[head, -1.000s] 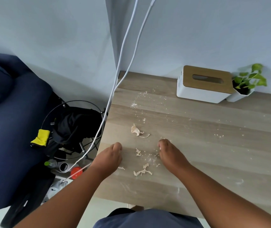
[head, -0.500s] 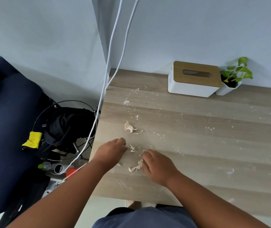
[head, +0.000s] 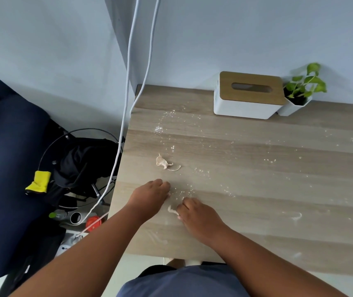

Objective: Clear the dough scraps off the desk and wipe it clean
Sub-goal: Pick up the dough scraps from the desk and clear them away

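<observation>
The wooden desk (head: 257,189) is dusted with flour specks. A larger dough scrap (head: 163,163) with a thin tail lies left of centre, a little beyond my hands. My left hand (head: 149,197) rests near the desk's left edge. Its fingers curl down onto the spot where a small scrap lay, and that scrap is hidden under them. My right hand (head: 197,217) sits just to the right, its curled fingertips pinching a pale dough scrap (head: 171,209) that sticks out to the left.
A white tissue box (head: 246,108) with a wooden lid and a small potted plant (head: 297,97) stand at the back against the wall. Two white cables (head: 126,116) hang down past the desk's left edge. A dark sofa (head: 10,168) and a cluttered wire basket (head: 75,168) are on the left.
Both hands have closed in on the near scraps. My right hand slid back and left, gathering the loose pieces, and my left hand's fingers now cover the small scrap.
</observation>
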Motion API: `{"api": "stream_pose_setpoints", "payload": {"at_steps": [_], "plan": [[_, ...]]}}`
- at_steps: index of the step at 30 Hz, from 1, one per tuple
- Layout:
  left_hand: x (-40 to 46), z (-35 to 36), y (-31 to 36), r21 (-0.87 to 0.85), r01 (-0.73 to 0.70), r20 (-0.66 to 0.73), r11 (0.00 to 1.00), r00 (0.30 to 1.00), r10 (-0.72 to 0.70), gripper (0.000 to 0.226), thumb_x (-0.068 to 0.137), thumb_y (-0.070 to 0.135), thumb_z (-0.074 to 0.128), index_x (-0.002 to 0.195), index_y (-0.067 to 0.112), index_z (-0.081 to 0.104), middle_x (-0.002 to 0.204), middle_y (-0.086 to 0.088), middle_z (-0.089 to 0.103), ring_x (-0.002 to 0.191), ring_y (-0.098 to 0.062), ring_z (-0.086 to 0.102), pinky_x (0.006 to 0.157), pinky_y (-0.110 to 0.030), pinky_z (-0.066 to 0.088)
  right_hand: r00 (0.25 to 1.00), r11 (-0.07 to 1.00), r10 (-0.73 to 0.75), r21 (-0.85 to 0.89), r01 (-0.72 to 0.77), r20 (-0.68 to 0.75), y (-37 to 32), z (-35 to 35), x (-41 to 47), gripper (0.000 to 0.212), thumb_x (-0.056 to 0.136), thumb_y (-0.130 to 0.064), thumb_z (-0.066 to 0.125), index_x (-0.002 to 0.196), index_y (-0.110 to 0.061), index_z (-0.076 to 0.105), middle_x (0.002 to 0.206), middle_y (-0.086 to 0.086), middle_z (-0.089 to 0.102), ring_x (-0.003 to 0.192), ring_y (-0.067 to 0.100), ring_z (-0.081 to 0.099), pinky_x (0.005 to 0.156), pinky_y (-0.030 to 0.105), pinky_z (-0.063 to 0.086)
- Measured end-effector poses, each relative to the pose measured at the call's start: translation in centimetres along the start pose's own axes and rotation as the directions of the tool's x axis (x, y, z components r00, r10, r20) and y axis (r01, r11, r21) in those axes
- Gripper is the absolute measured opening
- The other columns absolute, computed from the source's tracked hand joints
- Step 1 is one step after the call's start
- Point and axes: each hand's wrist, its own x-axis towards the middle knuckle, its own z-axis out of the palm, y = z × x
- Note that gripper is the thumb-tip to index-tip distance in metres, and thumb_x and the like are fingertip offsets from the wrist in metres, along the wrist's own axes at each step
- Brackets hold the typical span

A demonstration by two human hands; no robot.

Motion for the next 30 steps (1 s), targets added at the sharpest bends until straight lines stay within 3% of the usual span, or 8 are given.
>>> {"api": "stream_pose_setpoints", "payload": {"at_steps": [3,8,11,13,17,25,28,30], "plan": [[-0.3,0.0,0.2,-0.017,0.040,-0.010,0.999,0.999,-0.040,0.024,0.108,0.032,0.041,0.109,0.011,0.053,0.103,-0.006,0.061,0.094,-0.030,0.063,0.067,-0.043,0.050,0.999,0.998,0.027,0.058,-0.024,-0.045,0.6,-0.5,-0.7,0.011,0.094,-0.024,0.066,0.098,-0.015,0.060,0.092,0.003,0.062,0.075,0.020,0.063,0.045,0.031,0.051],[-1.2,-0.3,0.0,-0.260,0.138,-0.100,0.956,0.981,-0.169,0.010,0.101,0.017,0.051,0.098,0.007,0.052,0.084,-0.008,0.060,0.071,-0.033,0.057,0.059,-0.035,0.034,0.985,0.942,0.168,0.300,-0.150,-0.035,2.3,-1.9,-1.3,0.006,0.100,-0.014,0.050,0.105,-0.010,0.050,0.092,0.011,0.057,0.070,0.018,0.042,0.057,0.031,0.032],[-1.8,-0.5,-0.5,-0.332,0.171,-0.097,0.928,0.972,-0.214,0.007,0.099,0.011,0.052,0.105,0.009,0.056,0.087,-0.005,0.060,0.067,-0.027,0.055,0.060,-0.035,0.039,0.977,0.934,0.191,0.324,-0.150,-0.099,3.2,-2.7,-1.7,0.037,0.086,0.005,0.063,0.102,-0.018,0.039,0.082,0.012,0.058,0.063,0.016,0.040,0.054,0.028,0.030],[-2.0,-0.6,-0.8,-0.320,0.176,-0.074,0.931,0.975,-0.209,0.016,0.097,0.008,0.054,0.112,0.008,0.060,0.100,-0.005,0.062,0.076,-0.028,0.060,0.065,-0.034,0.043,0.975,0.926,0.208,0.339,-0.169,-0.080,3.9,-2.8,-1.9,0.038,0.082,0.010,0.064,0.105,-0.014,0.046,0.088,0.014,0.061,0.064,0.020,0.050,0.053,0.029,0.035],[-2.1,-1.0,-0.9,-0.331,0.190,-0.027,0.924,0.977,-0.210,0.006,0.098,0.013,0.051,0.098,0.015,0.057,0.094,0.000,0.058,0.072,-0.024,0.060,0.066,-0.037,0.046,0.961,0.908,0.275,0.329,-0.260,-0.001,5.4,-2.2,-2.2,0.023,0.091,0.001,0.056,0.113,-0.002,0.061,0.109,0.012,0.061,0.090,0.030,0.063,0.072,0.039,0.053],[-2.3,-1.5,-1.0,-0.312,0.155,-0.036,0.937,0.984,-0.175,0.007,0.092,0.016,0.050,0.086,0.013,0.048,0.080,-0.001,0.050,0.068,-0.026,0.050,0.061,-0.044,0.046,0.948,0.888,0.317,0.354,-0.295,-0.007,5.5,-2.5,-2.9,0.007,0.100,-0.019,0.048,0.095,-0.017,0.052,0.094,-0.005,0.053,0.079,0.017,0.052,0.068,0.034,0.047],[-2.4,-1.5,-1.1,-0.308,0.170,-0.043,0.936,0.980,-0.192,0.014,0.089,0.020,0.055,0.081,0.016,0.044,0.075,0.003,0.048,0.063,-0.021,0.047,0.057,-0.040,0.043,0.938,0.875,0.346,0.362,-0.320,-0.007,5.4,-1.9,-2.9,0.010,0.103,-0.010,0.049,0.109,-0.011,0.057,0.100,0.002,0.061,0.081,0.018,0.054,0.069,0.031,0.043],[-2.4,-1.5,-1.2,-0.295,0.183,-0.038,0.938,0.978,-0.203,0.016,0.088,0.020,0.057,0.080,0.016,0.044,0.074,0.005,0.048,0.061,-0.019,0.047,0.056,-0.038,0.042,0.933,0.871,0.360,0.351,-0.344,0.022,5.5,-1.7,-2.8,0.030,0.101,-0.004,0.049,0.130,-0.007,0.057,0.117,0.006,0.066,0.096,0.021,0.062,0.078,0.029,0.047]]}}
